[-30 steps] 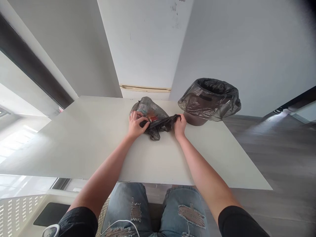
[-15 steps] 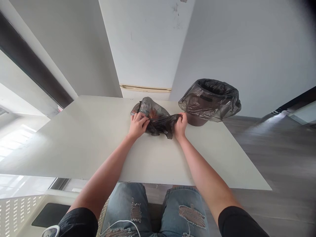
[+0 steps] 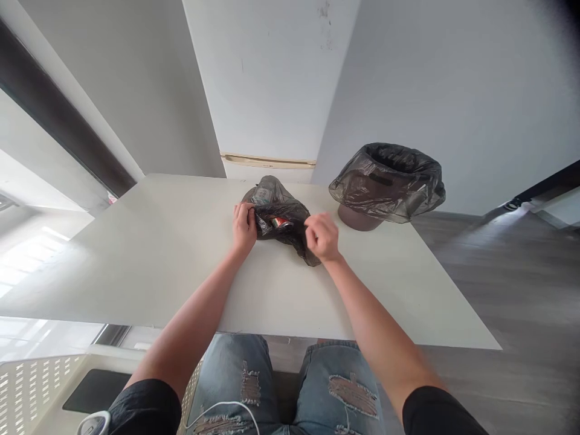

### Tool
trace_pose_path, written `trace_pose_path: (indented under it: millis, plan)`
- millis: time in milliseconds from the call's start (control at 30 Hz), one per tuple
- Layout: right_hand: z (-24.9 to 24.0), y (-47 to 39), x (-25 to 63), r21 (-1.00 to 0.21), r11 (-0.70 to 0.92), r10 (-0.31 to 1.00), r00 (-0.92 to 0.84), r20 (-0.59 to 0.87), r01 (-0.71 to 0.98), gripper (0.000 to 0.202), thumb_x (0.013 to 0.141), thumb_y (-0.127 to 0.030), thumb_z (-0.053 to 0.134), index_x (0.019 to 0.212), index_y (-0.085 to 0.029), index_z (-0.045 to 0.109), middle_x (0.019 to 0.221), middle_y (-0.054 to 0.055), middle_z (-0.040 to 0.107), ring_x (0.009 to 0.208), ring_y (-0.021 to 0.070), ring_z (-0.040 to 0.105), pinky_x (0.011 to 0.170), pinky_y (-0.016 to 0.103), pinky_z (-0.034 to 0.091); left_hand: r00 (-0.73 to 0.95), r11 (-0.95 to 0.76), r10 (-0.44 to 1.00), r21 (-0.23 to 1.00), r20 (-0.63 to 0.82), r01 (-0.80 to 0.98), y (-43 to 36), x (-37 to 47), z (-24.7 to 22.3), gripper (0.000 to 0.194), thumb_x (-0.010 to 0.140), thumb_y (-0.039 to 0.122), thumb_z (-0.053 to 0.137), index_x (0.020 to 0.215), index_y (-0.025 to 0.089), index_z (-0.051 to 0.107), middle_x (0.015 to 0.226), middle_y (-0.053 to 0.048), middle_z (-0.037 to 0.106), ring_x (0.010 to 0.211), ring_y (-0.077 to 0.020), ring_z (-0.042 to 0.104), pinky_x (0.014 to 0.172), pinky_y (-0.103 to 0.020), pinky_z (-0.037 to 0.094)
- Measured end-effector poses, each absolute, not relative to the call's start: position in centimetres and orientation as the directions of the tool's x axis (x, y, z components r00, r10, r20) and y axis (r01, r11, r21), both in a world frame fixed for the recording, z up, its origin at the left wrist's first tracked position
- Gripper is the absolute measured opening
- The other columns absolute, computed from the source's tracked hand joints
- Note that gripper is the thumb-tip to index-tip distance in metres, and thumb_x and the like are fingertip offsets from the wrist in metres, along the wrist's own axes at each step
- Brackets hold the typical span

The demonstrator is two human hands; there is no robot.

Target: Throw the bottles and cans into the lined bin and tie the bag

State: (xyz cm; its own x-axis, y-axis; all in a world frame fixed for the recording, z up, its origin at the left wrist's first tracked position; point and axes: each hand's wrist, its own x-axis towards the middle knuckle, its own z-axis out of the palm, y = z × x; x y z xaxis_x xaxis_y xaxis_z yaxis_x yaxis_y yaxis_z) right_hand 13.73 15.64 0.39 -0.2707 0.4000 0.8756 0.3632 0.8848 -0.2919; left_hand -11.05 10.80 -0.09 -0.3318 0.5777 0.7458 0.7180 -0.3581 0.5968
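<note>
Dark bag (image 3: 296, 212) gapes at the far side of the white table (image 3: 158, 260)

At the table's near left, below its edge, I see a perforated pale frame (image 3: 36, 386) with a dark flat panel (image 3: 95, 389). Further right, the left hand (image 3: 245, 228) is closed on the bag's left rim, its knuckles hiding that edge. The bag lies toward the table's far edge, its long axis slanting from far left to near right, a crumpled dark end trailing nearest the person. Its mouth faces up and toward the person, showing a red item (image 3: 281, 223) inside. The right hand (image 3: 322, 235) is curled and blurred at the bag's right side, covering part of it; I can't tell whether it grips the film. Just beyond that hand, at the table's far right, stands a brown bin (image 3: 360, 219), a dark liner (image 3: 389, 190) draped over its rim and reaching past the table's edge.
</note>
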Motion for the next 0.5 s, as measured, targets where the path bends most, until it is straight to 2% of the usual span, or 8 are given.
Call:
trace_pose_path:
  millis: [33,100,167,267,367,433,500]
  plan:
    - [0.6,14.8,13.1,-0.224,0.925,0.339,-0.398,0.852,0.307,0.020,0.098,-0.016,0.049,0.094,-0.023,0.068,0.089,0.008,0.070,0.083,0.0226,0.063,0.078,0.039,0.055,-0.344,-0.364,0.557,0.594,0.756,0.717,10.8,-11.2,0.0,0.034,0.110,0.046,0.037,0.103,0.023,0.062,0.108,-0.011,0.064,0.107,-0.0250,0.061,0.099,-0.041,0.050]
    - [0.6,13.9,11.7,-0.176,0.955,0.284,-0.551,0.785,0.241,0.026,0.099,-0.013,0.048,0.100,-0.022,0.072,0.097,0.009,0.074,0.088,0.0231,0.066,0.080,0.040,0.059,-0.374,-0.377,0.543,0.616,0.752,0.692,11.0,-11.6,0.1,0.034,0.110,0.047,0.039,0.102,0.023,0.062,0.119,-0.013,0.062,0.118,-0.0261,0.059,0.108,-0.043,0.047]
    - [0.4,13.8,10.7,-0.208,0.938,0.337,-0.578,0.744,0.279,0.032,0.100,-0.011,0.044,0.104,-0.022,0.075,0.104,0.010,0.075,0.096,0.0243,0.068,0.085,0.041,0.061,-0.410,-0.379,0.576,0.676,0.707,0.632,11.3,-11.9,0.0,0.036,0.109,0.049,0.039,0.103,0.022,0.063,0.128,-0.014,0.061,0.123,-0.0261,0.058,0.112,-0.043,0.046]
    - [-0.1,14.9,10.5,-0.337,0.846,0.515,-0.472,0.715,0.413,0.037,0.100,-0.010,0.043,0.113,-0.021,0.076,0.119,0.012,0.075,0.112,0.0272,0.067,0.098,0.047,0.060,-0.433,-0.365,0.679,0.784,0.593,0.501,11.8,-12.2,-0.6,0.040,0.109,0.052,0.038,0.109,0.021,0.064,0.129,-0.014,0.065,0.122,-0.0261,0.061,0.111,-0.044,0.047]
    - [-0.3,15.8,11.2,-0.428,0.724,0.650,-0.327,0.686,0.540,0.045,0.099,-0.010,0.042,0.134,-0.019,0.069,0.144,0.017,0.063,0.133,0.0314,0.057,0.110,0.053,0.053,-0.410,-0.356,0.754,0.844,0.513,0.402,12.2,-12.1,-1.1,0.044,0.108,0.058,0.041,0.111,0.022,0.066,0.121,-0.011,0.072,0.113,-0.0260,0.065,0.106,-0.045,0.050]
    - [-0.2,16.0,11.6,-0.430,0.686,0.665,-0.265,0.698,0.586,0.050,0.099,-0.010,0.040,0.143,-0.018,0.063,0.154,0.017,0.054,0.140,0.0332,0.051,0.113,0.055,0.049,-0.400,-0.347,0.770,0.853,0.497,0.391,12.2,-11.9,-1.3,0.046,0.106,0.062,0.044,0.103,0.022,0.066,0.109,-0.008,0.073,0.102,-0.0246,0.066,0.098,-0.042,0.052]
    - [0.1,15.7,11.8,-0.388,0.701,0.630,-0.265,0.730,0.598,0.047,0.099,-0.010,0.042,0.138,-0.019,0.066,0.147,0.017,0.057,0.132,0.0342,0.054,0.110,0.056,0.049,-0.396,-0.335,0.773,0.850,0.495,0.407,12.2,-11.9,-1.3,0.047,0.103,0.065,0.047,0.092,0.022,0.063,0.089,-0.004,0.069,0.085,-0.0217,0.063,0.087,-0.038,0.053]
